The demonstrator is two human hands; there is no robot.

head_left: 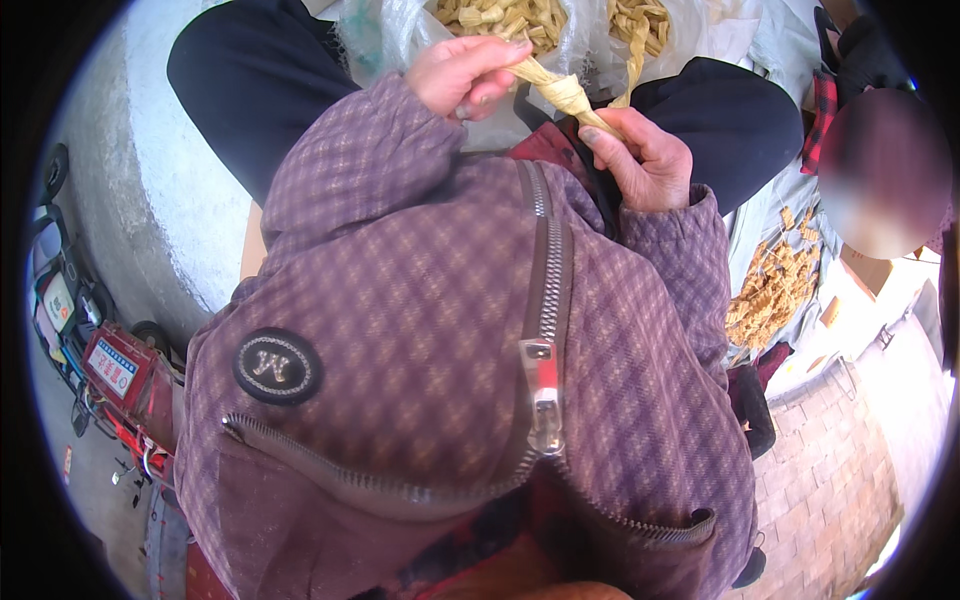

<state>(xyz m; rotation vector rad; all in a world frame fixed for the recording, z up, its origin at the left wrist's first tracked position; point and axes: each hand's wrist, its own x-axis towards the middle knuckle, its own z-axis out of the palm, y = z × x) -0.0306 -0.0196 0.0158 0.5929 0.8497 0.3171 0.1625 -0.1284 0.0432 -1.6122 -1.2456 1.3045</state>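
Observation:
A flat, pale yellow strip with a fat knot in its middle (565, 92) is stretched between my two hands, above my lap. My left hand (465, 75) pinches its upper left end between thumb and fingers. Just below the knot, my right hand (640, 155) grips the other end with the thumb pressed on it. A loose tail of similar strip (634, 72) hangs behind the right hand, near a bag. Beyond the hands, a clear plastic bag (400, 28) holds many folded yellow pieces (505, 18). Longer yellow strips (640, 22) lie in a second bag to its right.
On the right, a heap of orange-brown curled pieces (775, 290) lies on a pale sheet, near a cardboard box (865, 270). Another person (885, 170) sits close at the upper right. Red vehicles (120, 370) stand at the far left, past a curved pale concrete edge (140, 160).

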